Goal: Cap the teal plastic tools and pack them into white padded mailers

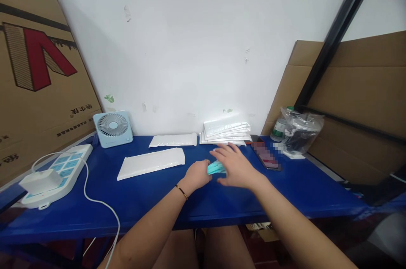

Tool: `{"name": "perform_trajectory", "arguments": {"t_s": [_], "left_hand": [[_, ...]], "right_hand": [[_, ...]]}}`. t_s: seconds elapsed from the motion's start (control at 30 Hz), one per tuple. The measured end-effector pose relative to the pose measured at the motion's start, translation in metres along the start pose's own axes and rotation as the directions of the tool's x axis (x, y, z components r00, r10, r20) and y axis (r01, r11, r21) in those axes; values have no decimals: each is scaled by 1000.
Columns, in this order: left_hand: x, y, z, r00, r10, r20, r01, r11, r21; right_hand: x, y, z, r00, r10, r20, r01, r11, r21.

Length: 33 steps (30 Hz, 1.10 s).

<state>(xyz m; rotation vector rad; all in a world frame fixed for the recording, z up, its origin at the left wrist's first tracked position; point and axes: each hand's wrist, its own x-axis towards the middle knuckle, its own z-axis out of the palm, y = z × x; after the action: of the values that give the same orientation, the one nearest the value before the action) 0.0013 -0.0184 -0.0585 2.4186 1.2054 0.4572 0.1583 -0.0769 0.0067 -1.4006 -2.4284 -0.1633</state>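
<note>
My left hand (pixel 198 174) is closed around one end of a small teal folded bundle (pixel 216 168), soft and layered like face masks. It is held just above the blue table, near its middle. My right hand (pixel 235 165) is at the bundle's other end, its thumb and fingers spread apart around it; whether they touch it is partly hidden. Left of my hands lie a flat white packet (pixel 151 163) and, behind it, a second white packet (pixel 173 140). A stack of several white packets (pixel 226 131) stands against the wall beyond my right hand.
On the blue table (pixel 152 197), a light blue fan (pixel 113 128) and a white power strip (pixel 61 176) with a trailing cable (pixel 100 203) are at left. A phone (pixel 265 157), a bottle (pixel 279 128) and a plastic-wrapped item (pixel 300 133) are at right. Cardboard (pixel 355 112) flanks the table.
</note>
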Motion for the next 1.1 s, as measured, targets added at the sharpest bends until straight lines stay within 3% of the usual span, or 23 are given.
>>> {"name": "perform_trajectory", "arguments": {"t_s": [0.1,0.23,0.27,0.33,0.4,0.47,0.57,0.63,0.77,0.87,0.97,1.1], "left_hand": [[-3,12,-3,1000,5,28,-11,970,241],[-8,11,-19,990,76,119,-104,962,254],[-10,2,-27,985,107,132,-136,962,237],[-17,-27,-48,993,110,52,-120,956,269],[-27,-65,-67,998,-50,-37,61,921,385],[-36,-100,-81,957,-270,-102,286,842,457],[-43,-127,-91,932,-338,-131,360,824,438],[-43,-124,-98,939,-290,-183,342,827,447],[-33,-88,-116,949,-176,-262,288,822,492],[-20,-63,-119,985,-136,-110,170,882,439],[-10,-55,-99,995,-39,94,4,939,345],[-13,-64,-63,983,62,172,-107,957,268]], "right_hand": [[-2,-4,20,976,113,186,-79,980,-184],[-2,0,47,936,247,252,-204,961,-184],[-3,4,49,931,261,257,-217,958,-188],[-7,15,51,918,302,255,-253,945,-207],[-10,27,50,907,344,244,-298,932,-207],[-13,37,47,903,357,240,-325,931,-164],[-15,46,45,905,346,247,-341,938,-63],[-16,48,41,913,324,248,-338,941,18],[-18,49,28,940,217,265,-281,931,232],[-22,51,16,940,97,327,-230,889,396],[-25,58,11,933,42,358,-210,872,443],[-28,72,13,931,79,355,-229,886,404]]}}
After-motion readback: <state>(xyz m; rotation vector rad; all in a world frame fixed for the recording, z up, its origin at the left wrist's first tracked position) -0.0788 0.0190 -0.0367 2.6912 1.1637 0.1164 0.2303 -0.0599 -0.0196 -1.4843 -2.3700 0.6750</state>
